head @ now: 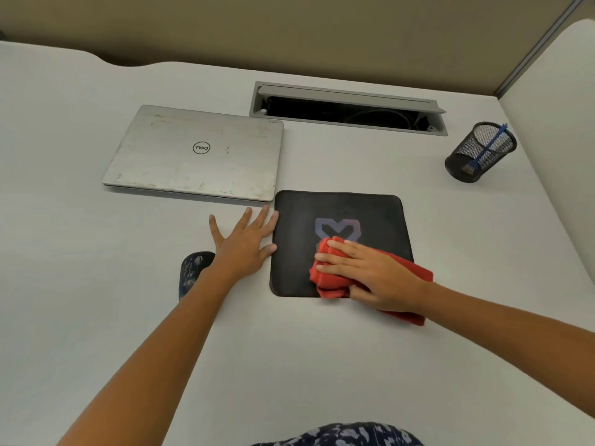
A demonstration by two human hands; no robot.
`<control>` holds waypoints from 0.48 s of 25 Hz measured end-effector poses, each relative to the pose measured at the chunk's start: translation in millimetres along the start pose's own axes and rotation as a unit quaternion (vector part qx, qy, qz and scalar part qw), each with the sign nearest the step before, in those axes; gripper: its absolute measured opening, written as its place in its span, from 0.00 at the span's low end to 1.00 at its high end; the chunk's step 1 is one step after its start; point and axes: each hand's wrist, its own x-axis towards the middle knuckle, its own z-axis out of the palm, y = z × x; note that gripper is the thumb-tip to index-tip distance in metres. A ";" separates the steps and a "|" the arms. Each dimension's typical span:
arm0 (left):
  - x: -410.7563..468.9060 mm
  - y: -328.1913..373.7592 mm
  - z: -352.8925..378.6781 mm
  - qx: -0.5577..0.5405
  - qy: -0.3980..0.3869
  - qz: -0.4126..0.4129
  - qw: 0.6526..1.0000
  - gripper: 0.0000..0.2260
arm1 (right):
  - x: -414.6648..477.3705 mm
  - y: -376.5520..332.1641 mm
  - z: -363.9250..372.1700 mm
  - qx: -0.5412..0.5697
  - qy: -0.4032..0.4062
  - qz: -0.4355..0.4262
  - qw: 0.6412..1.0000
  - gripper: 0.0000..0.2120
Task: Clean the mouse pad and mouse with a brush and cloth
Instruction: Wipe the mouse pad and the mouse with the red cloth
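Red cloth is pressed onto the mouse pad by the flat-fingered right hand; its left edge is touched by the splayed, empty left hand.

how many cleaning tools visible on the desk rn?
2. Red cloth under the right hand on the mouse pad; blue brush standing in the mesh cup, far right. No others visible.
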 end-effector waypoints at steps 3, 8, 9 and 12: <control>2.5 -2.1 2.4 -0.004 0.005 0.005 1.000 0.27 | 31.9 -2.0 1.7 -0.004 0.018 0.038 0.999 0.28; 6.0 -5.7 2.9 -0.034 -0.017 -0.004 0.999 0.30 | 101.1 20.1 -19.5 -0.037 0.069 0.228 0.971 0.27; 6.2 -6.5 3.2 -0.037 -0.020 -0.005 0.999 0.31 | 104.4 16.9 -17.8 -0.023 0.076 0.241 0.967 0.27; 6.7 -8.3 3.3 -0.041 -0.017 0.000 0.999 0.32 | 69.5 -10.2 1.8 -0.012 0.073 0.132 0.988 0.28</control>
